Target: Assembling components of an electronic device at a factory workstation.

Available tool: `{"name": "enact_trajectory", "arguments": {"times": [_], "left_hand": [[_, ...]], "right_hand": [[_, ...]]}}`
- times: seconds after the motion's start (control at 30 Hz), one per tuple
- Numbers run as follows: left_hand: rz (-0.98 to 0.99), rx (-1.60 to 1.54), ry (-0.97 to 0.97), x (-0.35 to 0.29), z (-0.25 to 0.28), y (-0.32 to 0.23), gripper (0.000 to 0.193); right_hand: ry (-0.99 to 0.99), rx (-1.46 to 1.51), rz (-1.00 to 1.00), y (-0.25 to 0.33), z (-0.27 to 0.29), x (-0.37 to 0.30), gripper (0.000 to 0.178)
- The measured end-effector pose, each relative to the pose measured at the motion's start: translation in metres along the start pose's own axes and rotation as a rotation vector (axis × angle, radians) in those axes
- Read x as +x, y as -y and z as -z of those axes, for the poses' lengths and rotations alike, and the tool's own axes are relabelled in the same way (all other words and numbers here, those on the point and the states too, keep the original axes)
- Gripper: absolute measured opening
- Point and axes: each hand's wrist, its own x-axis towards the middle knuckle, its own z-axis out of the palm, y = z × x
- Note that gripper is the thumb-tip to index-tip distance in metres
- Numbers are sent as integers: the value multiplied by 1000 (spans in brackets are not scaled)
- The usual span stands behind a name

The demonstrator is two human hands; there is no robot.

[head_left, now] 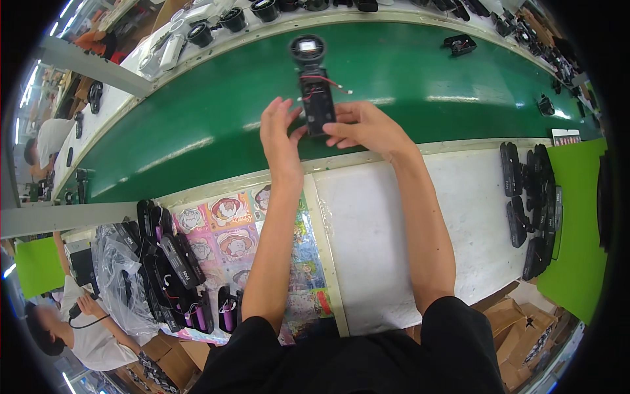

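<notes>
A black handheld fan (319, 105) with a round head lies on the green belt in front of me, its handle toward me. Its handle is uncovered, and a red wire (321, 78) with a small white plug sticks out to the right. My right hand (365, 128) pinches the handle's near end between thumb and fingers. On the other side, my left hand (282, 138) is half curled with thumb and fingers apart, close beside the handle. Whether its fingertips touch the handle is hard to see.
Black fan bodies, some with purple battery cells, pile up at left (174, 262) beside a clear plastic bag (117, 269). More black parts (533, 203) stack at right by a green board (574, 217). Black cups (233, 20) line the far ledge. Co-workers sit at left.
</notes>
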Motion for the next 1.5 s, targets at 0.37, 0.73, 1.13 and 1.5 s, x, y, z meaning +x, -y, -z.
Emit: {"name": "enact_trajectory", "arguments": {"times": [0.37,0.73,1.13,1.5], "left_hand": [[-35,173,17,-1,4,-4,29],[-39,162,88,3,7,-1,26],[-153,288,79,2,10,16,32],[-557,26,158,18,3,41,21]], "right_hand": [[-467,14,49,1,22,-2,36],[-739,-76,278,-27,31,16,43],[-921,-211,429,-34,40,16,22],[-540,-404,802,35,-129,-13,16]]}}
